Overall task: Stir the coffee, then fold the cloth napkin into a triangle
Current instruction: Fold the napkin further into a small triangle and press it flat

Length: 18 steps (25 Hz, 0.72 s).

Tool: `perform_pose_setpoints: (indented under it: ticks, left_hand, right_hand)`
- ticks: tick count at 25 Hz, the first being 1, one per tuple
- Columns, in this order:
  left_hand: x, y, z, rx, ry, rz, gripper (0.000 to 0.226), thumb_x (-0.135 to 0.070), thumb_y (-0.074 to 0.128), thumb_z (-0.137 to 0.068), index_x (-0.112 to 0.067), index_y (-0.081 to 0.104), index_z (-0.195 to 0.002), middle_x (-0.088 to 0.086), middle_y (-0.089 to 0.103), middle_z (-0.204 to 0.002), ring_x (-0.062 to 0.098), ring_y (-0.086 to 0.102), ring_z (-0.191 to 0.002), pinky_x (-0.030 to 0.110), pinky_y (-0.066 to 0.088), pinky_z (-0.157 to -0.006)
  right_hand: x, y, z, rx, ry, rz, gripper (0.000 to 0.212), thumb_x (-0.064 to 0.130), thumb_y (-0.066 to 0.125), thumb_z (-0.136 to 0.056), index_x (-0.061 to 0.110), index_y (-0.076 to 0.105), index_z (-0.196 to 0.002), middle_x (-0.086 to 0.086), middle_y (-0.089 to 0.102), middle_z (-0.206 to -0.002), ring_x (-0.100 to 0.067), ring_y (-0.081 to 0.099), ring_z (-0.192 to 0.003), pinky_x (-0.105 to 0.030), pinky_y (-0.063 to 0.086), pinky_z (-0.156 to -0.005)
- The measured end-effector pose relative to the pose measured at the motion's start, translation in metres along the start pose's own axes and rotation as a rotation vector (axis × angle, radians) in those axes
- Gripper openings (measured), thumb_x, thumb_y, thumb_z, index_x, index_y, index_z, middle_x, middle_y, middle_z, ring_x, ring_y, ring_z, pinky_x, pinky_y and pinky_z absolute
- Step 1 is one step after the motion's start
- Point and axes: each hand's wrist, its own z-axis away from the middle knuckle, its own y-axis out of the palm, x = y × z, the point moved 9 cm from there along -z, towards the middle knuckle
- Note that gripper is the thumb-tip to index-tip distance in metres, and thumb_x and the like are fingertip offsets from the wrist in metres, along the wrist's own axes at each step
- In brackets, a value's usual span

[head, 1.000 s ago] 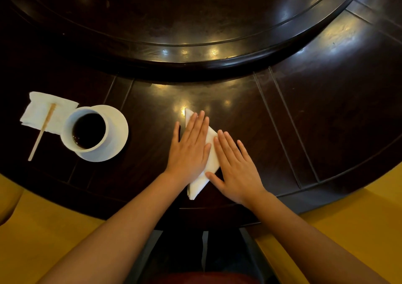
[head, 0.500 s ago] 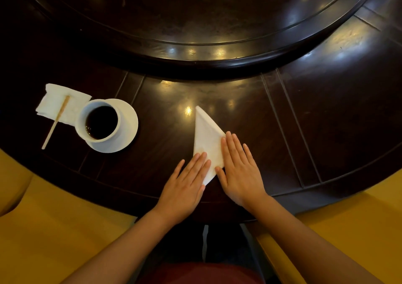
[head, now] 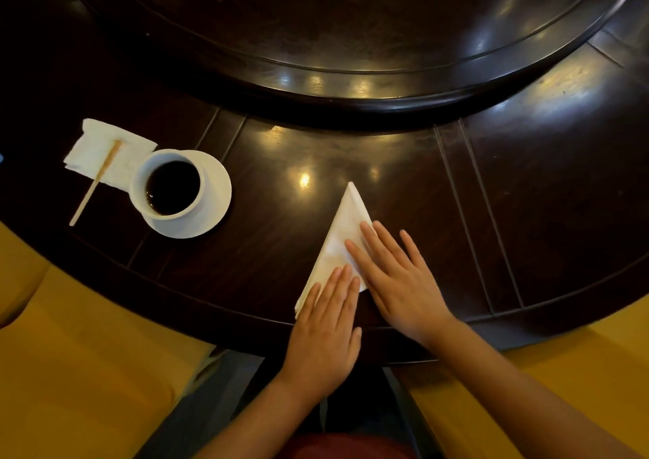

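Observation:
A white cloth napkin [head: 342, 234] lies on the dark table as a narrow triangle, its tip pointing away from me. My left hand [head: 325, 328] rests flat on its near corner, fingers together. My right hand [head: 397, 279] lies flat on the napkin's right side, fingers slightly spread. Neither hand grips anything. At the left a white cup of black coffee [head: 168, 184] stands on a white saucer [head: 214, 195]. A wooden stirrer [head: 95, 183] lies beside it on a small paper napkin [head: 98, 149].
A large raised dark turntable [head: 351, 37] fills the middle of the round wooden table [head: 526, 195]. Yellow seat cushions [head: 77, 353] flank me at lower left and lower right. The table's curved edge runs just below my hands.
My left hand has slid back along the napkin toward me, uncovering the folded triangle. My right hand has stayed pressed on the right side. The view has shifted slightly.

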Motion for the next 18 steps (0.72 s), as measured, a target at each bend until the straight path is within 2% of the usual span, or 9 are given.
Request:
perform_pose_setpoints:
  ticks: [5,14,18]
  left_hand:
    - [0.005,0.010,-0.003,0.004,-0.063,-0.011,0.067,-0.043,0.036,-0.089,-0.011,0.020,-0.146,0.012,0.024,-0.152,0.025,0.023,-0.141,0.049,0.018,-0.111]
    - [0.058,-0.012,-0.013,-0.070,-0.201,-0.040,0.061,-0.042,0.034,-0.091,-0.010,0.033,-0.142,0.012,0.034,-0.149,0.025,0.030,-0.138,0.051,0.023,-0.108]
    - [0.081,-0.021,-0.013,-0.100,-0.228,-0.060,0.060,-0.041,0.034,-0.092,-0.010,0.034,-0.142,0.012,0.034,-0.149,0.025,0.029,-0.138,0.050,0.022,-0.109]
  right_hand:
    - [-0.013,0.012,-0.020,0.138,-0.207,0.091,0.056,0.044,0.021,-0.098,0.026,0.003,-0.148,-0.007,0.002,-0.157,-0.020,-0.003,-0.144,-0.044,0.007,-0.117]
    - [0.019,0.007,-0.082,0.104,-0.286,0.072,0.054,0.044,0.016,-0.097,0.027,0.006,-0.148,-0.005,0.004,-0.157,-0.019,-0.004,-0.144,-0.041,-0.001,-0.117]
    - [0.035,0.007,-0.106,0.097,-0.322,0.064,0.055,0.045,0.015,-0.097,0.028,0.005,-0.148,-0.005,0.003,-0.158,-0.019,-0.006,-0.144,-0.040,-0.003,-0.116]
